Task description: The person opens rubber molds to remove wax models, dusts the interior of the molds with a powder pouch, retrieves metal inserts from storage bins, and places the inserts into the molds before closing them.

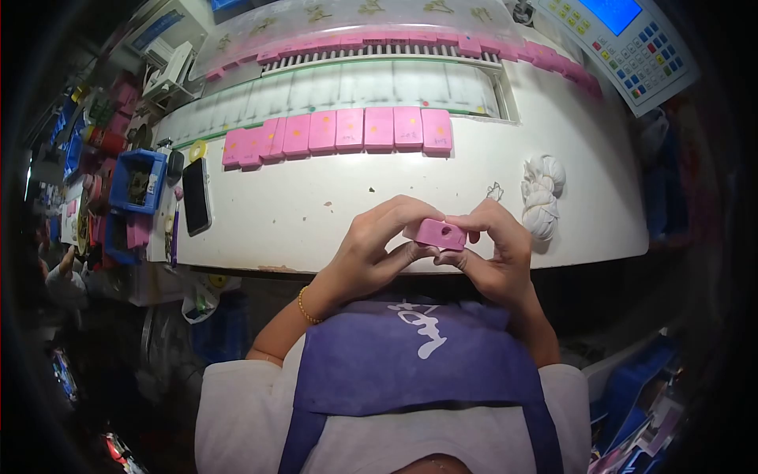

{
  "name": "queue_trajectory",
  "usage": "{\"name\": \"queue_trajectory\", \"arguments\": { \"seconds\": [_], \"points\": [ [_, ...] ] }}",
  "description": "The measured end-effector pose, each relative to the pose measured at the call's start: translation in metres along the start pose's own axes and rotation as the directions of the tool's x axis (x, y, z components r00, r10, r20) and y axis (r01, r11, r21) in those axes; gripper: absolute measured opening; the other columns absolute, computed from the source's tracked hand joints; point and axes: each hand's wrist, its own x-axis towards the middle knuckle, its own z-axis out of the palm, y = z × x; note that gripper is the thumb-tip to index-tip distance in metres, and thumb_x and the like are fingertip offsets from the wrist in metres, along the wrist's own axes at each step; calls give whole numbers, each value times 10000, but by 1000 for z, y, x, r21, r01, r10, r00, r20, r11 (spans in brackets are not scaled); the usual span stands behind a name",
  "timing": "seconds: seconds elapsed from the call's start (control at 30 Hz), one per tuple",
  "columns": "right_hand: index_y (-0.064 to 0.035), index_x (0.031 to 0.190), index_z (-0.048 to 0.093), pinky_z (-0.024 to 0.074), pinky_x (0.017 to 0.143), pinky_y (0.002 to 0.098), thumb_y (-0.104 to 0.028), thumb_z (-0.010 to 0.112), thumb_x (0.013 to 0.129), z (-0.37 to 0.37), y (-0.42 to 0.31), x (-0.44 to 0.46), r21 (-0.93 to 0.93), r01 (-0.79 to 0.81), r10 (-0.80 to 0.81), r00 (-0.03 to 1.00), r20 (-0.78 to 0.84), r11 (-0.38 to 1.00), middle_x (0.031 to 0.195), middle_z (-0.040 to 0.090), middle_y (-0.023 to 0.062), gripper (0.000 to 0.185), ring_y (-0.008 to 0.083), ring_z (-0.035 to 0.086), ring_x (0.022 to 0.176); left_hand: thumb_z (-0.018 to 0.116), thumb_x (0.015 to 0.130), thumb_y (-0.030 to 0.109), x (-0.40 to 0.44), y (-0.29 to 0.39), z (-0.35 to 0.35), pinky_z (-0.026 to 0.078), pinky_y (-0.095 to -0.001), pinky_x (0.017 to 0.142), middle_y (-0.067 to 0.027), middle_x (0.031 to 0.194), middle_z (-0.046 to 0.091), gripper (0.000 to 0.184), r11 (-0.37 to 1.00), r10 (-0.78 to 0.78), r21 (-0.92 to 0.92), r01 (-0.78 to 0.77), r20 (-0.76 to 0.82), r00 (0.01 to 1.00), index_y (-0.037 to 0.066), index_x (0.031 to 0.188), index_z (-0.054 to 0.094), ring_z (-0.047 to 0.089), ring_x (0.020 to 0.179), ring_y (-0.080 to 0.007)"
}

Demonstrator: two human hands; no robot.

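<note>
Between both hands, above the table's front edge, is a small pink block (440, 234) with a dark round hole in the side facing the camera. My left hand (387, 241) grips its left end between thumb and fingers. At its right end, my right hand (497, 245) closes with thumb below and fingers above. Further back, a row of pink blocks (323, 132) stands side by side on the white table (316, 213), some with yellow marks and writing on them.
A bundle of white cloth (542, 197) lies on the right. Toward the left edge are a phone (197, 197), a yellow tape roll (197, 149) and a blue bin (136, 182). Behind the row runs a glass-topped panel (355, 88); a keypad machine (632, 55) stands back right.
</note>
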Motion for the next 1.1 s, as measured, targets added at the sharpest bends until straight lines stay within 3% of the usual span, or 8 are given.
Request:
{"name": "queue_trajectory", "arguments": {
  "seconds": [0.1, 0.2, 0.3, 0.43, 0.7, 0.8, 0.9, 1.1],
  "points": [
    [-39, 1032, 699, 469, 670, 298, -26, 797, 731, 0, 1, 0, 97, -62, 60, 998, 27, 993, 856, 651, 68, 317, 182, 576, 738, 715, 834, 30, -4, -2, 4, 534, -337, 816, -143, 988, 665, 311, 994, -105, -43, 103, -28, 994, -3, 1123, 604, 675, 904, -255],
    [-45, 982, 706, 479, 706, 314, -27, 788, 738, -16, 21, -3, -223, -98, 69, 989, -132, 970, 844, 639, 59, 258, 217, 582, 779, 673, 919, 87, -10, -13, 14, 536, -286, 795, -117, 966, 680, 235, 965, -255, -108, 240, -146, 956, -33, 1105, 595, 676, 882, -162],
    [-53, 942, 706, 480, 788, 361, -39, 758, 737, -51, 47, -12, -755, -81, -76, 982, -171, 650, 849, 633, 53, 212, 250, 578, 870, 672, 941, 150, -15, -30, 9, 530, -273, 791, -89, 963, 688, 252, 833, -529, -308, 459, -200, 825, -29, 1105, 603, 662, 896, -124],
    [-76, 868, 693, 456, 855, 407, -81, 701, 744, -48, 63, -17, -836, 33, -19, 999, 27, 548, 876, 617, 43, 125, 260, 551, 917, 702, 930, 281, -11, -50, 7, 502, -281, 744, -74, 897, 682, 369, 758, -651, -145, 636, -219, 727, -26, 1112, 610, 620, 845, -126],
    [-42, 867, 600, 412, 915, 400, -103, 667, 834, -37, 80, -11, -891, 48, 62, 994, 86, 452, 939, 589, 104, 96, 278, 523, 945, 723, 858, 193, -9, -52, 11, 422, -393, 930, -146, 1132, 581, 385, 720, -148, 594, 360, -375, 915, 27, 1194, 634, 502, 1054, -293],
    [-42, 896, 603, 385, 934, 383, -95, 625, 880, -34, 56, -6, -364, -248, 259, 966, -21, 898, 966, 589, 86, 59, 263, 492, 965, 740, 824, 158, 7, -38, 15, 425, -400, 924, -139, 1159, 572, 416, 895, -72, 416, 159, -218, 973, 49, 1210, 633, 509, 1059, -299],
    [-44, 917, 603, 373, 938, 357, -144, 628, 924, -24, 32, -4, 24, -334, 328, 935, 134, 942, 981, 590, 64, 103, 245, 491, 996, 743, 804, 123, 19, -23, 30, 434, -396, 904, -126, 1136, 573, 382, 972, -52, 225, 75, -106, 993, 63, 1171, 653, 522, 1043, -289],
    [-47, 917, 612, 395, 915, 329, -140, 658, 910, -16, 13, -5, 20, -376, 368, 916, 158, 926, 1007, 590, 74, 104, 219, 496, 1015, 724, 800, 86, 16, -23, 32, 442, -367, 861, -99, 1071, 562, 189, 989, -97, 107, 102, -52, 994, 49, 982, 694, 535, 1001, -256]
  ]
}}
